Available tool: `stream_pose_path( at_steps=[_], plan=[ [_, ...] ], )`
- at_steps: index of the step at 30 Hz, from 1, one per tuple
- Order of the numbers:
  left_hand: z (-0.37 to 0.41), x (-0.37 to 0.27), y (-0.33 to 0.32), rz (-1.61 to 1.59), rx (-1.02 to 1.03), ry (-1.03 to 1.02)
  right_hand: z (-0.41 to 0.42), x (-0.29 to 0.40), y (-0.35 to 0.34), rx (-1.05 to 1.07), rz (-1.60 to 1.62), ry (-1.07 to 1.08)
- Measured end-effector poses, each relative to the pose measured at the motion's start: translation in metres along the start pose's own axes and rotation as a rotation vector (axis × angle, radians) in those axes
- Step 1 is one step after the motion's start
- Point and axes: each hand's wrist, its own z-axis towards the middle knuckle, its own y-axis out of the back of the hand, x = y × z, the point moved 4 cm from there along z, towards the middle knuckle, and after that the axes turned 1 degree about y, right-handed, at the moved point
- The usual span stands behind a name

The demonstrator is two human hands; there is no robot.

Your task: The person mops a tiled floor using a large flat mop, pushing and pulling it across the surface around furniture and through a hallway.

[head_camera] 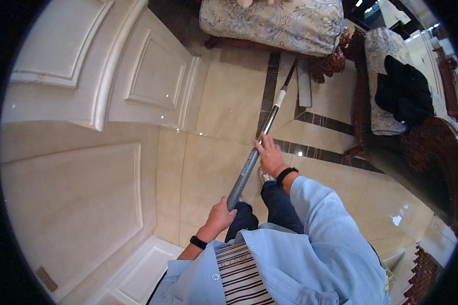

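A long mop pole [243, 175] with a grey grip and a metal shaft slants away from me over the tiled floor. My left hand [220, 216] is closed around the lower end of the grey grip, close to my body. Farther up, my right hand [270, 154] holds the pole near where grip and metal meet. Past a white collar, the dark far part of the pole runs to a long flat mop head [304, 84], which lies on the floor, its far end hidden under an upholstered seat [271, 23].
White panelled walls [156, 72] stand on the left. A carved wooden sofa [360, 99] with a patterned cushion and a black cloth item [404, 91] on it is at the right. Dark tile bands [320, 154] cross the shiny beige floor. My feet are just below the pole.
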Motion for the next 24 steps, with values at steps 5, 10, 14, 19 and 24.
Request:
stream_pose_path(
  at_steps=[5,10,14,19,24],
  plan=[
    [-0.066,0.02,0.022,0.025,0.057,0.036,-0.029,0.059,0.022,0.16,-0.006,0.199],
    [-0.195,0.103,0.07,0.126,0.18,0.109,-0.084,0.172,0.001,0.257,0.244,0.51],
    [-0.272,0.042,0.128,-0.296,0.209,0.282,-0.132,0.232,0.032,0.33,0.296,0.596],
    [-0.223,0.035,0.123,0.065,0.165,0.115,-0.097,0.189,0.026,0.201,0.161,0.383],
    [-0.143,0.011,0.075,-0.036,0.291,0.16,-0.064,0.102,0.023,0.082,-0.023,0.241]
  ],
)
